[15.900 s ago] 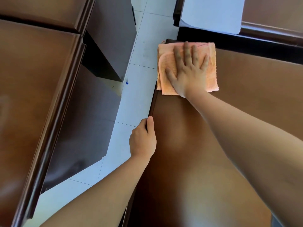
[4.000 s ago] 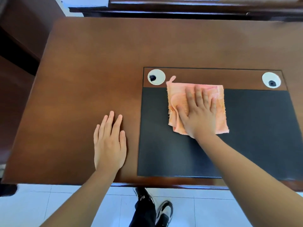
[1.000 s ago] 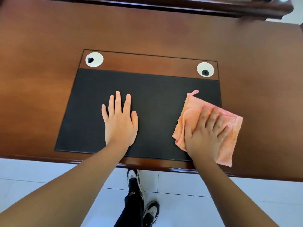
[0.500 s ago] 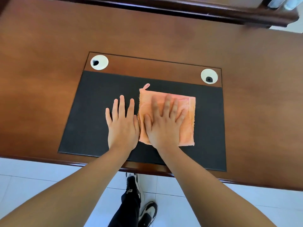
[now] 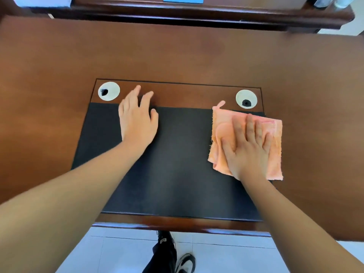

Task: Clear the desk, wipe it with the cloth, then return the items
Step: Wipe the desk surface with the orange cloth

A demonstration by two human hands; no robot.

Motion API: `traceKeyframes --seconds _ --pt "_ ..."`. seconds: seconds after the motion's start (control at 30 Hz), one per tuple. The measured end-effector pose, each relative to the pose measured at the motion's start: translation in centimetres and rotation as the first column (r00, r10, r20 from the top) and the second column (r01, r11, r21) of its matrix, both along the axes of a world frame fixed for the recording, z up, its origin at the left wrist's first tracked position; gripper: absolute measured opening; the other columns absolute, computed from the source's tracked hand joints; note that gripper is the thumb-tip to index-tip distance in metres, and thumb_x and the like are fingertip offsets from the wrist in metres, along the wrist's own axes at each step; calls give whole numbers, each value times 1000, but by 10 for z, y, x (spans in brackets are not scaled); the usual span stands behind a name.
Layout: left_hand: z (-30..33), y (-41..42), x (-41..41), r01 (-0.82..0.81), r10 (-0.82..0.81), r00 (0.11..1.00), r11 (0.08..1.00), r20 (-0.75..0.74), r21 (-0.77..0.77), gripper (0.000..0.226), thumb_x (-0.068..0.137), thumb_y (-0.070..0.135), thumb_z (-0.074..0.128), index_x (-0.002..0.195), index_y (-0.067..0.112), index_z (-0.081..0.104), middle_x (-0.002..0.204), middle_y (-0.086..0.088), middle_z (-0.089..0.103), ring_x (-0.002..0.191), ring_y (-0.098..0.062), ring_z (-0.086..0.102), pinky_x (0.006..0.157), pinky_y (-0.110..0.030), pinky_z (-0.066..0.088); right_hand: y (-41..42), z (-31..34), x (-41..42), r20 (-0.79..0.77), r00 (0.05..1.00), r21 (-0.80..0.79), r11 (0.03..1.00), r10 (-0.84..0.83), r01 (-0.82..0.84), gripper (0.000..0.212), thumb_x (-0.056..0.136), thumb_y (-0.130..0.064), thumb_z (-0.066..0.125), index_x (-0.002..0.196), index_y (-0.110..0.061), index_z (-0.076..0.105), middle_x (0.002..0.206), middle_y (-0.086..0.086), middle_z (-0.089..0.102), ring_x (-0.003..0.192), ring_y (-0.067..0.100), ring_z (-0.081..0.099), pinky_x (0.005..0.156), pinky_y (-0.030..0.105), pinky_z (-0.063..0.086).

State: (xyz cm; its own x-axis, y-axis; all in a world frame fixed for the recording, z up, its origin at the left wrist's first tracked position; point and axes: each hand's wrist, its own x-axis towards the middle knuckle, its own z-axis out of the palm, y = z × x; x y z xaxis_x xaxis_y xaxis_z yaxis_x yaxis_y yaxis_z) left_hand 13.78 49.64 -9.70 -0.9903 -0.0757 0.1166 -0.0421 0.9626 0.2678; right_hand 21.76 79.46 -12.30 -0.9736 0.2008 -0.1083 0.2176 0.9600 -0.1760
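The brown wooden desk [image 5: 197,56] is seen from above, with a black inlaid mat [image 5: 177,164] set into its near half. The folded orange cloth [image 5: 273,138] is pressed flat at the mat's right edge, its right part lying over onto the bare wood. It is held down by the right hand [image 5: 248,146], which is spread open, palm down, with the fingers splayed. The left hand [image 5: 137,119] is laid open and flat at the mat's upper left, its fingertips reaching onto the wooden strip beyond. Two white round cable grommets are set in that strip: one [image 5: 109,91] just left of the left hand, the other [image 5: 246,99] just beyond the cloth.
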Motion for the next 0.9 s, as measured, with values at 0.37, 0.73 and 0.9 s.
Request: traceKeyframes --seconds 0.37,0.73,0.9 --pt "-20 5 -33 6 9 993 992 121 -123 59 110 41 27 167 25 22 176 -8 12 162 -28 9 130 -51 11 46 2 -59 62 961 59 962 -270 267 79 99 -69 6 169 -33 1 178 1 -9 164 25 -7 129 60 -4" --pt "-26 3 -37 29 -6 993 981 119 -194 60 109 39 27 166 23 22 175 -12 14 161 -31 13 128 -55 18 -105 5 -116 75 996 64 997 -40 35 79 103 -65 11 170 -26 5 177 14 -8 163 38 -12 125 69 -3" --pt "-24 2 -36 48 -21 991 976 131 -212 59 109 35 25 166 22 23 175 -12 13 162 -31 12 128 -55 18 -150 1 -137 32 981 19 981 193 -194 77 104 -66 17 170 -30 6 178 12 -3 163 38 -6 126 67 -7"
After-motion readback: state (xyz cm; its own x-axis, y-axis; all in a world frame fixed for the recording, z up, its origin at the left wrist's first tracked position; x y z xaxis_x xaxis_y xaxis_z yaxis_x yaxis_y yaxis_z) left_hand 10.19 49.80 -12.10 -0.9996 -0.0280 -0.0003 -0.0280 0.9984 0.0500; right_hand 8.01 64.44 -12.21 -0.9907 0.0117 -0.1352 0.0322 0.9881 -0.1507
